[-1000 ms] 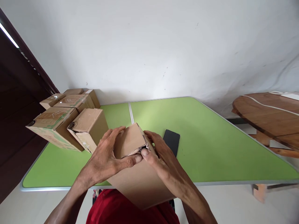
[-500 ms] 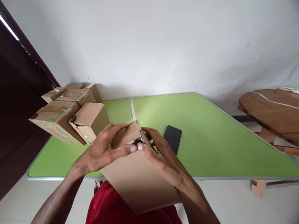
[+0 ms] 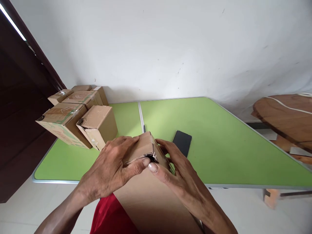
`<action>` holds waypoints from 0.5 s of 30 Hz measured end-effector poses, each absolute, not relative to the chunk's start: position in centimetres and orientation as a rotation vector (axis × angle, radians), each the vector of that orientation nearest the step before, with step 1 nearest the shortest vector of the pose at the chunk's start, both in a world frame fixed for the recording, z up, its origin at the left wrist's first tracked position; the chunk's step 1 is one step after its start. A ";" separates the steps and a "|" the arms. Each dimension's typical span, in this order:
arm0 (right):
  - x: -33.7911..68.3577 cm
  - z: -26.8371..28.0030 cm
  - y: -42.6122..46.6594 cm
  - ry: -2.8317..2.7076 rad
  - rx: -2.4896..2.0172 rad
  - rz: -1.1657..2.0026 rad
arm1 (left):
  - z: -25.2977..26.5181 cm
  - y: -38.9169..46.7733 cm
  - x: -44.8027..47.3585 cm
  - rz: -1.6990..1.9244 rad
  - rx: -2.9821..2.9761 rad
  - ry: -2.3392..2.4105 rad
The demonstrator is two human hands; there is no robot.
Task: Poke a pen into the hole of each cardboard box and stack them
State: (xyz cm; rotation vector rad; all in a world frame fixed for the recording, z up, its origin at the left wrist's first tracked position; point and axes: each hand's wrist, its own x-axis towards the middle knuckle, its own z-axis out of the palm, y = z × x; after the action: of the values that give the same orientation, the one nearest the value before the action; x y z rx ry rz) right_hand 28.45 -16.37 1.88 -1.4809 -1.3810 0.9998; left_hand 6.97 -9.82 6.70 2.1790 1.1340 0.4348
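A brown cardboard box (image 3: 156, 201) is tilted between my hands at the table's front edge, close to my body. One of its corners is torn, with a dark hole showing. My left hand (image 3: 114, 165) wraps over the box's left and top side, its thumb beside the hole. From the right, my right hand (image 3: 175, 172) grips the box, thumb on the face just below the torn corner and fingers over the far side. A black phone (image 3: 182, 143) lies on the table beyond my right hand. The tip of a dark pen-like thing (image 3: 144, 128) shows behind the box.
Several taped cardboard boxes (image 3: 101, 120) stand grouped at the left of the green table (image 3: 219, 146), near the white wall. A dark door (image 3: 21, 107) is at the far left. To the right is a round wooden table (image 3: 285, 113) with a white cable.
The box and both hands have moved slightly down and right in view, uncovering the dark pen-like thing. Both hands keep hold of the box; the view has shifted a little.
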 end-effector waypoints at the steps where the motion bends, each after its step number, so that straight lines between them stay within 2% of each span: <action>1: 28.4 2.0 -16.6 -1.386 -1.479 0.981 | 6.7 -10.1 7.2 0.443 2.174 1.160; 15: 28.1 0.9 -17.1 -1.386 -1.473 0.979 | 5.8 -9.2 6.9 0.303 2.129 0.945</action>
State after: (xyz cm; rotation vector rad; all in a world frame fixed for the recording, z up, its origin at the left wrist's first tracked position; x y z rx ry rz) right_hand 28.09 -17.14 0.86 -1.4734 -1.3859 0.9795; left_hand 6.95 -9.24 5.79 2.1292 0.9452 0.3026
